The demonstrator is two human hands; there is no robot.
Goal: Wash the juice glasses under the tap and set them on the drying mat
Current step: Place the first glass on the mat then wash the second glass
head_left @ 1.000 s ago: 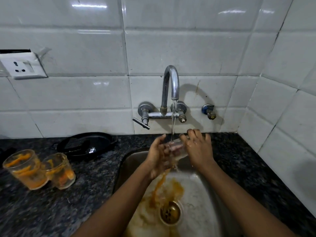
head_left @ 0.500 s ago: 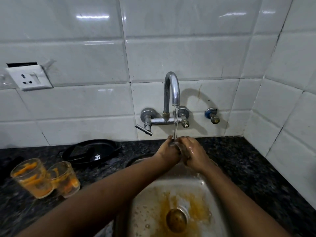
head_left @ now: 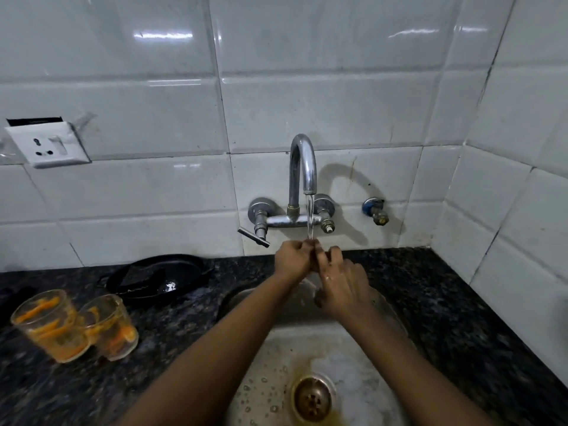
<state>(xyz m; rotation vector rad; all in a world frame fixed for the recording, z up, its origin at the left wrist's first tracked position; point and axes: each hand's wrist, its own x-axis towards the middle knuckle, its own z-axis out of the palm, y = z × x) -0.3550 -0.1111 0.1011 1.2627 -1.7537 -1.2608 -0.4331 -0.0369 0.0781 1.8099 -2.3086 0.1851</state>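
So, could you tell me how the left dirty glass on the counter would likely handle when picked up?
The left glass looks rigid and breakable. Orange residue coats it, so it may feel slick or sticky. It stands against its neighbour glass, so lifting it could knock that one.

A white wall socket [head_left: 47, 142] sits on the shiny white tiles [head_left: 338, 112] at the left. A black pan [head_left: 159, 276] lies on the dark speckled counter [head_left: 455, 318], close to the wall. A small blue valve [head_left: 375, 210] sticks out of the wall.
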